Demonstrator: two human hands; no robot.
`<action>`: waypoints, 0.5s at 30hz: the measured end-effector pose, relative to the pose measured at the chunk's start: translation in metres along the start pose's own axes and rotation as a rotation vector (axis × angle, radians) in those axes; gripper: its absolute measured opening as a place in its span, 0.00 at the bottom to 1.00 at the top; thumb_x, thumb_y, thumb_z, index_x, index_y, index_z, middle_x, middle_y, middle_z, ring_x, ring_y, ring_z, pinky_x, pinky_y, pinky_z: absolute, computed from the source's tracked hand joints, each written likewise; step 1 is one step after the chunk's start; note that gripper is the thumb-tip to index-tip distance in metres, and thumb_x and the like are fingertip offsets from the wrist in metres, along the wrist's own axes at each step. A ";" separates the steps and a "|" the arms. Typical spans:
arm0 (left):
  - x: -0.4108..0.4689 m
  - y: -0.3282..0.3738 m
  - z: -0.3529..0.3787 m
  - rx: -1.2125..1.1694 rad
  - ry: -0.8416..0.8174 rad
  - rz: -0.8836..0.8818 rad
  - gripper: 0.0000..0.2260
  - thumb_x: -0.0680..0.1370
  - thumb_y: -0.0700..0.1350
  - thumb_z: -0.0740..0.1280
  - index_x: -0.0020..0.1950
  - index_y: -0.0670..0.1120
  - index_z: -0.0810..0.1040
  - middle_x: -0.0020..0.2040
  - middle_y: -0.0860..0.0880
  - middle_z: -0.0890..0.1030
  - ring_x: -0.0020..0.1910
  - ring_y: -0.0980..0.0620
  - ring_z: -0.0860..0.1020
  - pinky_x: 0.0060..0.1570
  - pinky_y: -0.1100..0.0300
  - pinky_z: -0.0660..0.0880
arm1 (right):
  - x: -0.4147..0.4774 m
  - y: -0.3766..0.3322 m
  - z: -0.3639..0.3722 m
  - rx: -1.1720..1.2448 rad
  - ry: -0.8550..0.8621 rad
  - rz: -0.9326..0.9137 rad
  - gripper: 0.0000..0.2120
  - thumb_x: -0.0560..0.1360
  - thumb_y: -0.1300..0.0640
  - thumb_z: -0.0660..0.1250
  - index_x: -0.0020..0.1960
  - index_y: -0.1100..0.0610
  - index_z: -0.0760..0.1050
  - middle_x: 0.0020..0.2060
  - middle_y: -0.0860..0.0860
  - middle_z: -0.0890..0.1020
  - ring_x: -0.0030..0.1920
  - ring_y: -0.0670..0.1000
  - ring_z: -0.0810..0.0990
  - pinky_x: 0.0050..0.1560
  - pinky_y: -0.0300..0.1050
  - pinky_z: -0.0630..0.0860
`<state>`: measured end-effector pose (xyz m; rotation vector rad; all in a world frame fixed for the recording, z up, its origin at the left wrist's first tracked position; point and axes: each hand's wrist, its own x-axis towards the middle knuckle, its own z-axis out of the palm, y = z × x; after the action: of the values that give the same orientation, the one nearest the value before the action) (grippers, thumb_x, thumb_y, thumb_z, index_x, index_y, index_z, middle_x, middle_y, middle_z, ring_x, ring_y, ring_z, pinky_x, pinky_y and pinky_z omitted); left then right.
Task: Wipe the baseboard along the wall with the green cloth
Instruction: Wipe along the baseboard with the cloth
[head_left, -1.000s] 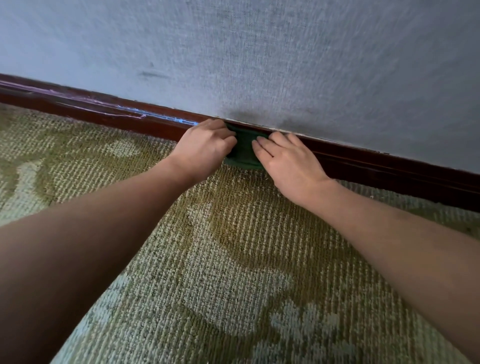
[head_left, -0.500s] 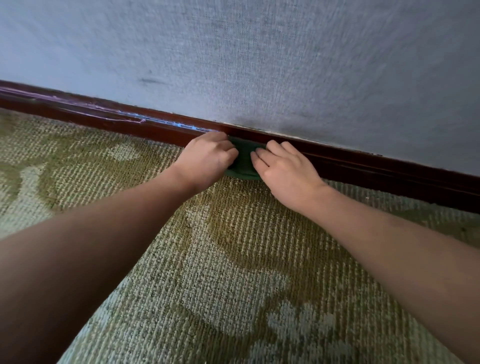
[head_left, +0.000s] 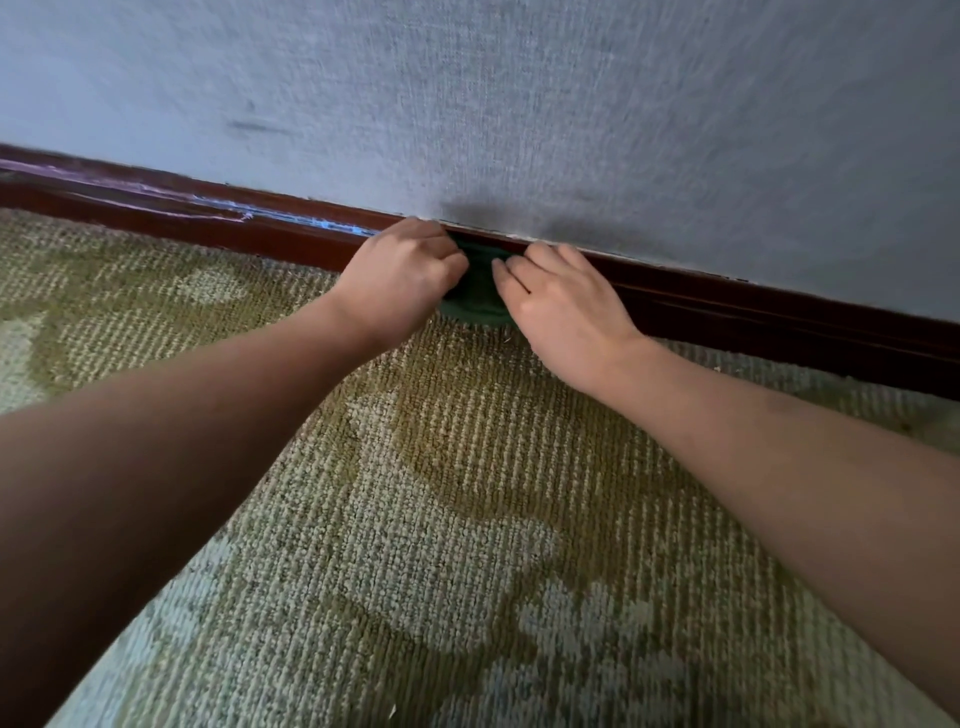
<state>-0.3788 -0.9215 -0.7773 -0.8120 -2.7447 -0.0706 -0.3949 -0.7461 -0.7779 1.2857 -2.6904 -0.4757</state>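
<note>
Head view: the folded dark green cloth (head_left: 480, 296) lies against the glossy dark-red wooden baseboard (head_left: 779, 317) at carpet level, the left hand (head_left: 402, 275) curled and gripping it, the right hand (head_left: 563, 306) pressing it with fairly straight fingers; advised: even pressure, top ledge included.

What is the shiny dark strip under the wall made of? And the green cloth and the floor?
The baseboard looks like wood with glossy red-brown varnish: light glints along it. The green cloth seems soft fabric, but it is mostly hidden. The carpet looks like woven loop pile, showing ribbed rows.
</note>
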 end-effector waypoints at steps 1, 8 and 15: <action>0.001 -0.001 0.000 0.003 0.003 0.009 0.04 0.65 0.27 0.67 0.37 0.33 0.79 0.35 0.37 0.81 0.36 0.39 0.79 0.40 0.48 0.79 | 0.001 0.000 0.001 0.007 0.013 -0.001 0.23 0.76 0.66 0.47 0.70 0.68 0.57 0.63 0.58 0.71 0.63 0.56 0.66 0.63 0.46 0.59; -0.015 -0.019 -0.005 0.047 -0.025 -0.081 0.07 0.64 0.25 0.67 0.40 0.31 0.80 0.37 0.36 0.81 0.40 0.37 0.79 0.41 0.46 0.77 | 0.020 -0.015 0.001 0.073 0.020 -0.031 0.22 0.78 0.66 0.48 0.72 0.68 0.52 0.67 0.60 0.66 0.66 0.58 0.63 0.65 0.48 0.57; -0.016 -0.009 -0.010 0.042 -0.025 -0.048 0.07 0.67 0.29 0.61 0.36 0.32 0.78 0.36 0.35 0.81 0.39 0.38 0.80 0.41 0.47 0.78 | 0.013 -0.008 -0.004 0.089 0.008 -0.029 0.23 0.78 0.65 0.53 0.72 0.65 0.56 0.65 0.57 0.69 0.65 0.55 0.64 0.65 0.46 0.56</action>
<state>-0.3685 -0.9389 -0.7720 -0.7414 -2.7792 -0.0122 -0.3967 -0.7620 -0.7773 1.3474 -2.7187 -0.3564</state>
